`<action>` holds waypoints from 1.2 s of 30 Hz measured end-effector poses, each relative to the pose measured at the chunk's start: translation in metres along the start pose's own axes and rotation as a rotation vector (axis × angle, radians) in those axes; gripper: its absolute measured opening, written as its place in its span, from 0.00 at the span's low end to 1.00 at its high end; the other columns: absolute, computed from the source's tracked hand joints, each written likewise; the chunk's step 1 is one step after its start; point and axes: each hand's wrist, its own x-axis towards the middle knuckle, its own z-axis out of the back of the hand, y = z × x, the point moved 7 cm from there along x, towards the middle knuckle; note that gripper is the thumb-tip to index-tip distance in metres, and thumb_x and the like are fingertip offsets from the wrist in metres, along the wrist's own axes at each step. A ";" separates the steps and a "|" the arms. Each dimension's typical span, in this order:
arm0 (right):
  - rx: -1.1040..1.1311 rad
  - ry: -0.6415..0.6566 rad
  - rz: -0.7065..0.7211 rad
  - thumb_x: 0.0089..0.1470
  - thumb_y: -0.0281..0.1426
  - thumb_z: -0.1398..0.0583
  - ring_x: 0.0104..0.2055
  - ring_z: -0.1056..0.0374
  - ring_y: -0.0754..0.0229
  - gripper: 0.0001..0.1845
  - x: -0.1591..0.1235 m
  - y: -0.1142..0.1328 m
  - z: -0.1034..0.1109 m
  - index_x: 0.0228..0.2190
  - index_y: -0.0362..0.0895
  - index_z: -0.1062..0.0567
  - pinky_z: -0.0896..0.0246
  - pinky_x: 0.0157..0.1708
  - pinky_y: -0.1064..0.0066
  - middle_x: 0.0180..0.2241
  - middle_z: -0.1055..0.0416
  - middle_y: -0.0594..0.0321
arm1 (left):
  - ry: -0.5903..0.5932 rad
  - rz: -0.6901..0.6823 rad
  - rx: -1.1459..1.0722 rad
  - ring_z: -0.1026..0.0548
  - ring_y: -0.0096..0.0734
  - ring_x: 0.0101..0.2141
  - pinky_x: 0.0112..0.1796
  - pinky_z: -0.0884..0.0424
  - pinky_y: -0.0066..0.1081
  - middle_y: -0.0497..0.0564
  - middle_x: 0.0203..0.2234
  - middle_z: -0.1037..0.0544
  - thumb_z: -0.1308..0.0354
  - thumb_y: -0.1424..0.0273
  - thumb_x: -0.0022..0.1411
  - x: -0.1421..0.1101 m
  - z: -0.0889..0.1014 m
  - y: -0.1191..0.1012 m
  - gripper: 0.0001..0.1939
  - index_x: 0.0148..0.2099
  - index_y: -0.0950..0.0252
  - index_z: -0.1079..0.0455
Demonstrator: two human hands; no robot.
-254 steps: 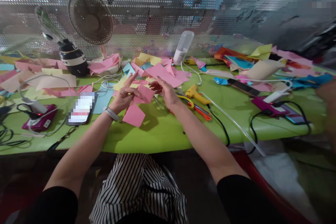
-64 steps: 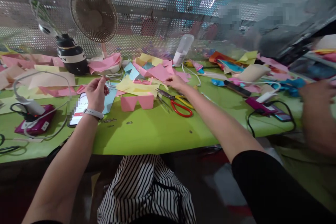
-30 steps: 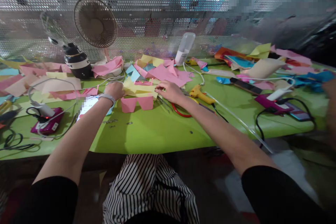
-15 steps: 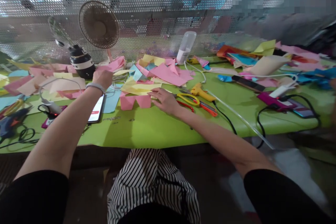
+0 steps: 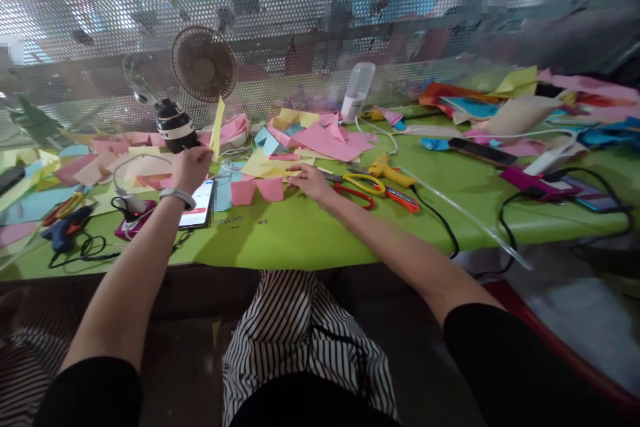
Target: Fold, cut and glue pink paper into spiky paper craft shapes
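For the paper work under way, a light pinch close to the lower end of the yellow slip (image 5: 217,130) seems best, since hard pressure would probably crease it; lifting it straight up should avoid dragging other scraps along. The left hand (image 5: 190,170) has thumb and fingers closed on that slip, which stands nearly upright above them, in front of the fan (image 5: 204,65). The right hand (image 5: 316,185) reaches to the right end of the yellow sheet (image 5: 265,166), fingers curved and pointing left; whether they grip its edge or merely rest there, I cannot tell. Steadying the sheet with soft fingertips would likely guard the pink cutout (image 5: 243,192) from a nudge (it lies just in front of the sheet, left of those fingers). The phone (image 5: 201,205) lies just beside the left wrist, and the scissors (image 5: 369,177) are near the right hand, on its outer side.
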 end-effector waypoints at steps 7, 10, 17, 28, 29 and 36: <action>-0.182 -0.132 0.002 0.52 0.39 0.37 0.32 0.28 0.58 0.15 0.006 -0.001 0.011 0.39 0.43 0.27 0.33 0.34 0.66 0.29 0.25 0.63 | -0.085 0.011 -0.193 0.20 0.36 0.33 0.35 0.27 0.29 0.54 0.30 0.17 0.45 0.61 0.60 -0.019 -0.001 0.007 0.16 0.39 0.67 0.22; -0.089 -0.054 -0.041 0.49 0.38 0.34 0.32 0.27 0.59 0.19 0.008 -0.006 -0.005 0.41 0.43 0.28 0.33 0.35 0.67 0.30 0.23 0.62 | -0.079 0.012 -0.244 0.19 0.35 0.33 0.34 0.27 0.29 0.54 0.31 0.17 0.44 0.62 0.60 -0.024 -0.007 0.007 0.16 0.39 0.67 0.22; 0.144 0.035 0.070 0.46 0.31 0.33 0.35 0.26 0.58 0.22 0.014 0.001 -0.014 0.45 0.42 0.27 0.32 0.40 0.65 0.30 0.23 0.62 | -0.062 0.000 -0.299 0.18 0.37 0.35 0.35 0.25 0.31 0.55 0.32 0.17 0.43 0.61 0.59 -0.029 -0.011 0.006 0.15 0.40 0.67 0.22; -0.436 0.258 0.232 0.53 0.41 0.36 0.29 0.33 0.61 0.14 0.025 0.040 -0.038 0.29 0.42 0.21 0.42 0.29 0.71 0.27 0.25 0.61 | -0.059 0.044 -0.423 0.18 0.37 0.36 0.38 0.22 0.33 0.56 0.33 0.17 0.40 0.62 0.58 -0.037 -0.009 0.007 0.15 0.39 0.68 0.22; -0.375 0.256 0.240 0.53 0.41 0.37 0.27 0.34 0.62 0.14 0.027 0.042 -0.035 0.28 0.42 0.22 0.43 0.28 0.72 0.26 0.26 0.62 | -0.059 0.031 -0.417 0.18 0.37 0.35 0.38 0.22 0.33 0.56 0.33 0.17 0.40 0.61 0.58 -0.038 -0.008 0.008 0.15 0.40 0.68 0.22; -0.156 0.056 0.249 0.49 0.43 0.34 0.23 0.38 0.65 0.16 0.063 0.053 0.042 0.26 0.42 0.24 0.44 0.24 0.73 0.22 0.30 0.65 | -0.050 -0.098 -0.277 0.19 0.36 0.33 0.37 0.23 0.33 0.55 0.33 0.17 0.42 0.59 0.60 -0.045 -0.004 0.009 0.16 0.40 0.66 0.21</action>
